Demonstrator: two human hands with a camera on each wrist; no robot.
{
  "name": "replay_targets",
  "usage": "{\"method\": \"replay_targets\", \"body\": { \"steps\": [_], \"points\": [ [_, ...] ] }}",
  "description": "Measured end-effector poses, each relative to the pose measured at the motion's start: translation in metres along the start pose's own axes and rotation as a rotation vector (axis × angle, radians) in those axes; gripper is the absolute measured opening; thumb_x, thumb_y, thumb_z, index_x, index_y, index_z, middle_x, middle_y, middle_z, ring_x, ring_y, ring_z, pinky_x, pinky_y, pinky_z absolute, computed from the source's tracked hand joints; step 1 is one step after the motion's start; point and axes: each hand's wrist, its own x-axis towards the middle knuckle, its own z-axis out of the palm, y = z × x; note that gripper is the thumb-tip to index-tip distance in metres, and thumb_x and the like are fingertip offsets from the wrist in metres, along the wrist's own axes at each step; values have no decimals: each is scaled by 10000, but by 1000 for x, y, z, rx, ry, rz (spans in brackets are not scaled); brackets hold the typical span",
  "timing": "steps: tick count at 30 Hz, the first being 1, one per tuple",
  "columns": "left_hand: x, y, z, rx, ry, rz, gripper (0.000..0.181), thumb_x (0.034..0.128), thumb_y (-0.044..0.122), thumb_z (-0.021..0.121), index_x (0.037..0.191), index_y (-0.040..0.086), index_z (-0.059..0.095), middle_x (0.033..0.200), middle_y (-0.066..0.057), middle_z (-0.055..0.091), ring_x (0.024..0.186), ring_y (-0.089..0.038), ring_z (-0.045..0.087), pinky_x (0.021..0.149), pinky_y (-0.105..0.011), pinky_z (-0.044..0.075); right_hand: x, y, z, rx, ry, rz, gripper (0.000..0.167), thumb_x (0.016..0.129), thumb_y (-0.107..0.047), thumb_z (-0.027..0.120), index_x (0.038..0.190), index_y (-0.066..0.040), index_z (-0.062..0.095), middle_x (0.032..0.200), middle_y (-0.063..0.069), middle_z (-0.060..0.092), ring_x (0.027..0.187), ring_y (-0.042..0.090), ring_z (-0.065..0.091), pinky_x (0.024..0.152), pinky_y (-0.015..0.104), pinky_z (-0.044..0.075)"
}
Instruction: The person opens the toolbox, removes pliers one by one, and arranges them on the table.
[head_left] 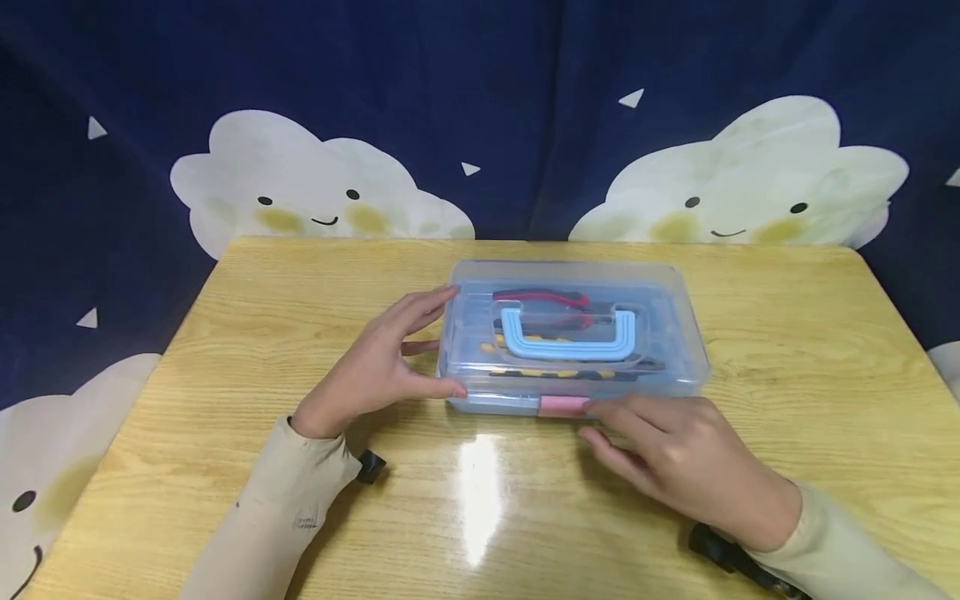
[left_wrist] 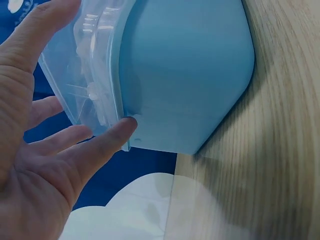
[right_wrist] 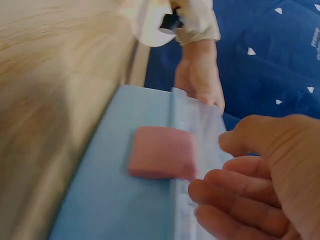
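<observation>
Beige cloth, the left sleeve [head_left: 262, 508], is covering a forearm at lower left, over a wooden table [head_left: 300, 317]. Beyond its cuff, the left hand [head_left: 378, 358] is gripping the left end of a storage box [head_left: 495, 404], thumb resting at the front corner and fingers lying towards the rear, probably to keep it from sliding. The box is standing near the table's middle, its long front side facing the person, which seems to be putting the fastening within easy reach. Through its clear lid [head_left: 667, 283], lying closed on the blue base, a red-handled tool [head_left: 540, 296] is showing at the rear and a yellow-and-black tool [head_left: 555, 374] nearer the front. A light-blue handle [head_left: 570, 348] is lying folded on top, likely out of the way. At the front edge, a pink latch [head_left: 562, 406] is bridging lid and base. Just right of that, the right hand [head_left: 675, 450] is hovering, fingers loosely bent, thumb parted, clasping nothing; whether a fingertip is touching the latch, I cannot tell. Both hands are standing apart, presumably one for steadying, one for the latch.
</observation>
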Motion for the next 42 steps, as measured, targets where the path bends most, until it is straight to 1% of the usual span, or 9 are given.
{"method": "replay_targets", "body": {
  "steps": [4,10,16,24,28,30,33,38,42],
  "points": [
    [-2,0,1,16,2,-9,1113,705,303,971,1618,245,337,1616,20,422,1515,-193,448,1054,-296,579,-2,1,7,-15,-50,8,412,1087,-354,484,968,-92,779,712,-46,703,562,85,654,483,295,557],
    [-1,0,1,22,6,36,1094,717,249,968,1615,183,346,1599,-21,447,1483,-225,491,1048,-285,582,-5,0,11,-27,-107,68,474,1097,-411,445,978,-91,774,731,-24,738,571,124,688,486,324,573],
    [0,1,1,24,-2,47,1092,720,247,966,1615,180,343,1595,-32,445,1483,-223,490,1040,-264,582,-7,-1,14,12,-54,107,464,1088,-404,483,894,-91,765,706,-33,724,569,98,668,489,297,567],
    [-1,2,1,9,-1,28,1100,719,247,967,1617,210,333,1619,-12,415,1520,-202,440,1053,-282,579,-14,-7,22,223,-50,260,331,1038,-394,603,880,-157,772,796,-57,774,661,1,698,612,131,589],
    [-2,1,1,22,3,26,1102,720,259,966,1618,234,329,1627,3,405,1529,-198,426,1055,-301,582,-16,-9,27,288,-72,346,66,919,-252,792,921,-188,779,816,-99,776,711,-55,688,642,99,582],
    [-2,0,0,27,5,28,1102,719,262,967,1618,234,329,1625,2,408,1528,-202,429,1052,-309,586,-17,-9,28,327,-92,392,130,843,-151,846,945,-201,784,833,-112,780,739,-85,686,652,89,578],
    [-2,0,1,33,8,30,1103,717,262,968,1617,231,332,1625,0,410,1525,-204,433,1047,-313,589,-17,-10,29,383,-132,474,212,821,-80,843,978,-213,793,867,-120,791,788,-114,694,679,86,581],
    [-2,0,1,33,8,29,1103,717,256,968,1617,238,330,1633,4,398,1528,-201,427,1046,-313,590,-17,-14,28,559,-193,616,166,909,-53,765,1015,-177,800,888,-52,809,788,-92,706,660,121,595],
    [-2,0,1,45,8,33,1105,718,270,967,1618,249,326,1634,5,399,1525,-208,430,1041,-320,595,-18,-18,32,834,-193,741,116,972,-5,671,1016,-17,777,868,70,805,761,14,743,654,241,645]
  ]
}}
